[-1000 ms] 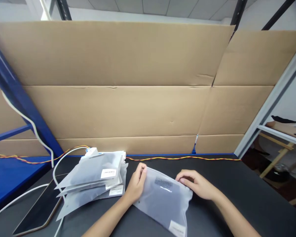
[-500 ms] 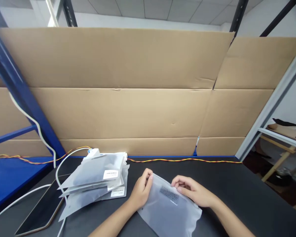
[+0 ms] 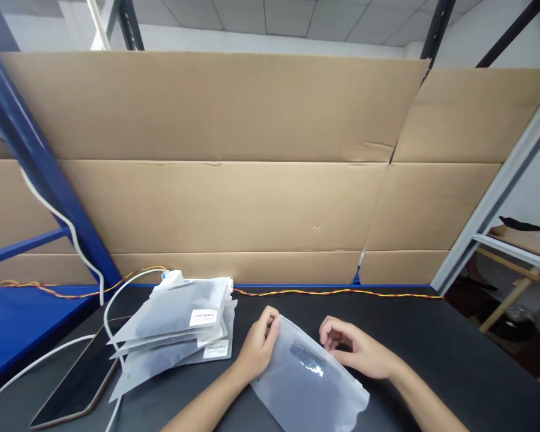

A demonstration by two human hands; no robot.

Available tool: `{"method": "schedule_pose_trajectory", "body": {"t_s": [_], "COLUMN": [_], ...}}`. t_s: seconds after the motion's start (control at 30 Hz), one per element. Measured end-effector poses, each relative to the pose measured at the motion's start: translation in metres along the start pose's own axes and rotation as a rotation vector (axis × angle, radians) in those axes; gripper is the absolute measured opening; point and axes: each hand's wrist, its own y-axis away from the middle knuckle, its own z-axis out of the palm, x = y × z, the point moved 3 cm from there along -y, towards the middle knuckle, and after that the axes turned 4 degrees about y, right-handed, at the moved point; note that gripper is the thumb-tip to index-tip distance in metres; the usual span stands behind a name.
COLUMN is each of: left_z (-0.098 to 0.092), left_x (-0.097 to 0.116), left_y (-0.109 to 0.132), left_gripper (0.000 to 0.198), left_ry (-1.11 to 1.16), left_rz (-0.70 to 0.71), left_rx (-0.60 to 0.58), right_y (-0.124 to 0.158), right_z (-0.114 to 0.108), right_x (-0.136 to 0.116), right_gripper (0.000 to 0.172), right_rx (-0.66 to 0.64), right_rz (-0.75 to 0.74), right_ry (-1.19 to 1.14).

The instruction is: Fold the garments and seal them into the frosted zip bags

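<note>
- One bag (image 3: 306, 390) is in hand at the near middle of the tabletop (image 3: 436, 360), to the right of the stack (image 3: 180, 312) and apart from it.
- The left hand (image 3: 257, 345) pinches the bag's far left corner between thumb and fingers.
- The right hand (image 3: 362, 351) is at the bag's far right edge, fingers curled and thumb forward; I cannot tell whether it grips the edge or is only just beside it.
- The bag slopes down to the right, with a block of small print (image 3: 306, 354) near its far edge; its near end runs out of view.
- Judging by the hands, work along that far edge is under way and not finished: the bag is not yet laid down. Whether the edge is sealed or parted cannot be made out.
- What the bag holds, if anything, is unclear through the cloudy plastic.
- The stack at left has several similar bags, loosely fanned, some with a white label (image 3: 203, 317) showing. Neither hand touches them; whether they count as done or waiting, the view does not settle.
- A tablet (image 3: 78, 384) lies left of the stack, near a white cable (image 3: 106, 318).
</note>
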Motion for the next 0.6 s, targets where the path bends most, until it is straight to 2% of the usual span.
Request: {"method": "schedule_pose_trajectory", "body": {"t_s": [0.07,0.17,0.3,0.4,0.47,0.53,0.6], "left_z": [0.000,0.002,0.007,0.011,0.013,0.015,0.015], "left_x": [0.000,-0.001,0.000,0.004,0.007,0.009,0.010], "left_y": [0.000,0.000,0.003,0.005,0.006,0.005,0.003], "left_gripper": [0.025,0.024,0.021,0.018,0.017,0.017,0.016], "left_ry": [-0.005,-0.007,-0.043,-0.115,-0.167,-0.218,-0.263], "left_rz": [0.001,0.000,0.024,0.049,0.054,0.057,0.057], "left_rx": [0.003,0.000,-0.038,-0.082,-0.108,-0.120,-0.118], "right_y": [-0.001,-0.002,-0.004,-0.009,-0.013,-0.014,-0.010], "right_z": [0.003,0.008,0.021,0.031,0.028,0.013,-0.010], "right_x": [-0.004,-0.005,0.006,0.018,0.030,0.047,0.065], "right_gripper": [0.012,0.012,0.033,0.026,0.019,0.014,0.023], "right_rx": [0.021,-0.021,-0.132,-0.196,-0.093,0.103,0.302], "right_rz": [-0.031,-0.025,0.055,0.057,0.155,0.299,0.404], "right_ry": [0.034,0.112,0.239,0.255,0.189,0.126,0.098]}}
